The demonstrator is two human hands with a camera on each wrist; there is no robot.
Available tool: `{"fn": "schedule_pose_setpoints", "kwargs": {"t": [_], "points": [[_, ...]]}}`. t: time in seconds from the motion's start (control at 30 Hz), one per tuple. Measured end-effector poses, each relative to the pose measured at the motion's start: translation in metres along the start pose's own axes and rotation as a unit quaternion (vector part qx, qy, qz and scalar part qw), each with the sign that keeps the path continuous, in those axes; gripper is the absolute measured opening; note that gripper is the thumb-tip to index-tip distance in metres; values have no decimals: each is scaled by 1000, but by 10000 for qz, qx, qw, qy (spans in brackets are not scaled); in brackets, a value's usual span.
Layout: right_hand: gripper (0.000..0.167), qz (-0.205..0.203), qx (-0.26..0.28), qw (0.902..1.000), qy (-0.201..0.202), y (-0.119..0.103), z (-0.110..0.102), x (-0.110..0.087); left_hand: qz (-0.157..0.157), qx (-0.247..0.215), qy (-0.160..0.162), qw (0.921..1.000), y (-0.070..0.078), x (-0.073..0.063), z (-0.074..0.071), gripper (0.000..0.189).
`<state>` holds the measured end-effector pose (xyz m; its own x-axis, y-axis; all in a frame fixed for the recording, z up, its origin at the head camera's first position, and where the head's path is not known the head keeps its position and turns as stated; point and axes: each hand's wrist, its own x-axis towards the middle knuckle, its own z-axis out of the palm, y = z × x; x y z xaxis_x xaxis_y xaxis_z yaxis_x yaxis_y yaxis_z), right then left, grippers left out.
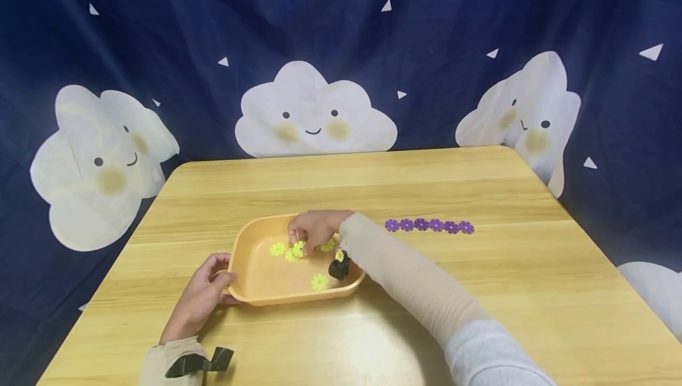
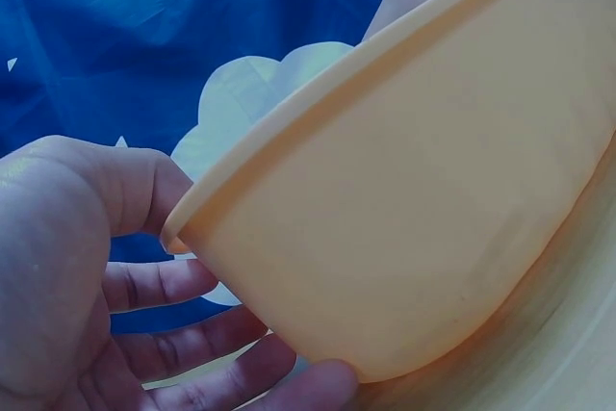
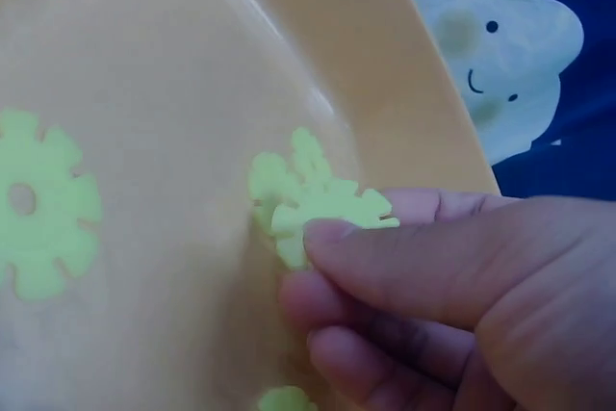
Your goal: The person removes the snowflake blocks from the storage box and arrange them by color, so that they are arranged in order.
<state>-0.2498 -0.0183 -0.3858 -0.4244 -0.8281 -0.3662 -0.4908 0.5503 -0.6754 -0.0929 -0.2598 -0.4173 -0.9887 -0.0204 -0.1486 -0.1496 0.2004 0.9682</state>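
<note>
A shallow orange plastic basin [image 1: 256, 282] sits on the wooden table. My left hand [image 1: 196, 300] grips its left side, the thumb over the rim and the fingers against the outer wall [image 2: 404, 209]. Inside the basin, my right hand [image 1: 319, 229] pinches a yellow snowflake disc [image 3: 332, 214] between thumb and fingers. Just behind it in the right wrist view are other yellow pieces [image 3: 274, 180], partly covered; whether they are joined to it I cannot tell. More yellow discs lie on the basin floor, one near the front [image 1: 319, 282] and one toward the left [image 1: 277, 248].
To the right of the basin, several purple snowflake discs [image 1: 421, 224] form a straight row on the table [image 1: 533, 291]. A dark blue curtain [image 1: 341, 13] with clouds hangs behind the table's far edge. My right forearm [image 1: 410, 279] crosses the basin's right rim.
</note>
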Motion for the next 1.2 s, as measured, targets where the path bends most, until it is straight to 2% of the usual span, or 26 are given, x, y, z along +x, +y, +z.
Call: {"fn": "schedule_pose_setpoints", "kwargs": {"t": [0.33,0.73,0.97,1.2], "points": [[32,-45,-27,10000,-49,0,-9,-13,-6,73,6,10000,-2,-1,-1,34],[34,-131,115,9995,262,1,-18,-30,-32,93,-21,9999,-1,0,-1,35],[38,-369,-64,9979,538,3,-23,-42,15,112,-25,9999,0,2,0,34],[38,-456,381,9960,662,9,-25,-55,-9,125,-52,9999,-2,0,-1,32]]}}
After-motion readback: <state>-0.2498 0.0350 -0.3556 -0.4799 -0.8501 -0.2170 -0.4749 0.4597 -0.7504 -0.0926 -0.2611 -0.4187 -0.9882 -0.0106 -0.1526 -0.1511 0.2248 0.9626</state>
